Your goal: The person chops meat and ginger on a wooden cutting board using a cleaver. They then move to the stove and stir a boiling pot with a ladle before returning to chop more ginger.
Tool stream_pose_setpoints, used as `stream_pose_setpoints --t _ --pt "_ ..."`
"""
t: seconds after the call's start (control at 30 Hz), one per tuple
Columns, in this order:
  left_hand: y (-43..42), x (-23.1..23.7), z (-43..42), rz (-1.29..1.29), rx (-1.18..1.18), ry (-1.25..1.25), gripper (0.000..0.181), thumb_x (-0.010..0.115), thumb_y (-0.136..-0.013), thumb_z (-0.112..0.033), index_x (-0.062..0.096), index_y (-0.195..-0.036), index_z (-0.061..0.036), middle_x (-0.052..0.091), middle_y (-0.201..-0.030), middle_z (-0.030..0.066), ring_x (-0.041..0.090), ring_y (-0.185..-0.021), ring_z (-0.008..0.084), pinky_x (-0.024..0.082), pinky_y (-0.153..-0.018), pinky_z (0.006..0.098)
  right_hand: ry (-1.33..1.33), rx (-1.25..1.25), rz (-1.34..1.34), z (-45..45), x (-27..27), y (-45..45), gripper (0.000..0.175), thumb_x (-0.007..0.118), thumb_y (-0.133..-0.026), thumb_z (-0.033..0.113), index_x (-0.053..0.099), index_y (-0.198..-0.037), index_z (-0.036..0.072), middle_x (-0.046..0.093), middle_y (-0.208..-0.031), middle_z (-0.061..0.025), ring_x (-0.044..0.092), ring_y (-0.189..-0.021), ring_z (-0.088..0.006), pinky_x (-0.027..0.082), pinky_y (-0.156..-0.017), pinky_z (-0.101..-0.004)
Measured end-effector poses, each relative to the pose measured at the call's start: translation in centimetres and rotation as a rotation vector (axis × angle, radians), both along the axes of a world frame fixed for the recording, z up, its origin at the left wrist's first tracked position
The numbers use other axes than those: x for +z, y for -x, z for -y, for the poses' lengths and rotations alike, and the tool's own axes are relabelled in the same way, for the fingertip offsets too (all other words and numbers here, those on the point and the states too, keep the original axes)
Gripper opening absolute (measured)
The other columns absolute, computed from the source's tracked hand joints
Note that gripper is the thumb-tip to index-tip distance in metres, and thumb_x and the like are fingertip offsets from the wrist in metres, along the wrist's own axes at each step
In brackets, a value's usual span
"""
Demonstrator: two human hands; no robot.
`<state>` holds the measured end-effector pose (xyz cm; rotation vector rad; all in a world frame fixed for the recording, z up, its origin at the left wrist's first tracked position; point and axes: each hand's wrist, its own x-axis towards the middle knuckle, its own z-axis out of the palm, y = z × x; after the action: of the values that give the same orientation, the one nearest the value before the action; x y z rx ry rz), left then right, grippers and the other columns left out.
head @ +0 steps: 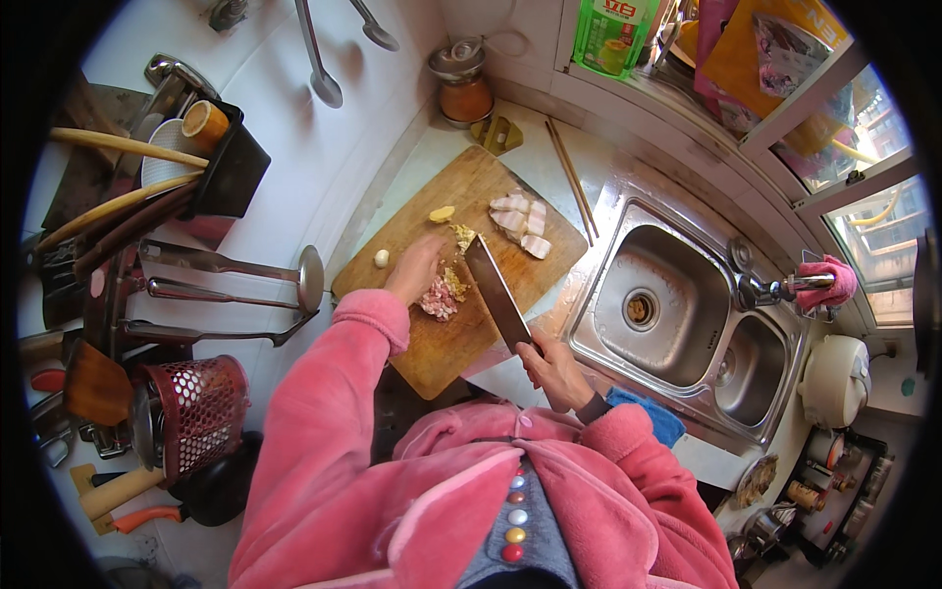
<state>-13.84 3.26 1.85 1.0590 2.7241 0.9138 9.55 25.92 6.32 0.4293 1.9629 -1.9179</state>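
Note:
My right hand [553, 368] grips the handle of a broad kitchen cleaver [497, 291]. The blade slants across a wooden cutting board [530, 283], its far end beside some chopped yellow ginger or garlic [464, 237]. My left hand [418, 269] is over the board with fingers bent, close to a pile of minced pink meat [439, 296]; whether it holds anything is hidden. A peeled garlic clove [381, 258] lies left of that hand. Farther back is a yellow ginger piece [441, 214]. Slices of fatty pork [524, 221] sit at the board's right.
Right of the board is a double steel sink [666, 294] with a faucet [780, 287]. Chopsticks [572, 180] lie behind the board, near a lidded jar [465, 85]. Ladles [309, 276] and a utensil holder [232, 169] hang on the left wall. A blue cloth [647, 414] lies by my right sleeve.

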Motion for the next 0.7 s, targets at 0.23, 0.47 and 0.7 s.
stream_pose_setpoints --t 0.23,0.47,0.7 --pt "1.8 -1.5 -2.6 0.076 0.083 0.123 0.035 0.063 -0.083 0.002 0.057 -0.118 0.0020 0.056 -0.117 0.0227 0.057 -0.109 0.0439 0.048 -0.090 0.0493 0.068 -0.065 0.047 -1.2 0.7 0.2 0.023 0.053 -0.099 0.026 0.054 -0.095 0.003 0.052 -0.068 -0.0014 0.052 -0.054 -0.0107 0.044 -0.048 -0.0280" --pt "1.5 -1.4 -4.0 0.146 0.168 0.098 0.044 0.066 -0.080 0.006 0.053 -0.122 0.0014 0.053 -0.115 0.0238 0.057 -0.105 0.0439 0.048 -0.089 0.0482 0.088 -0.105 0.065 -1.4 0.7 0.3 0.023 0.053 -0.099 0.026 0.054 -0.095 0.003 0.052 -0.070 -0.0010 0.052 -0.055 -0.0106 0.045 -0.048 -0.0279" --pt "2.2 -3.2 -4.0 0.167 0.143 0.011 0.039 0.065 -0.078 0.007 0.053 -0.115 0.0012 0.051 -0.114 0.0251 0.054 -0.110 0.0474 0.046 -0.092 0.0492 0.083 -0.113 0.051 -1.6 1.2 0.5 0.023 0.053 -0.098 0.026 0.055 -0.094 0.003 0.052 -0.069 -0.0008 0.052 -0.055 -0.0102 0.044 -0.049 -0.0274"
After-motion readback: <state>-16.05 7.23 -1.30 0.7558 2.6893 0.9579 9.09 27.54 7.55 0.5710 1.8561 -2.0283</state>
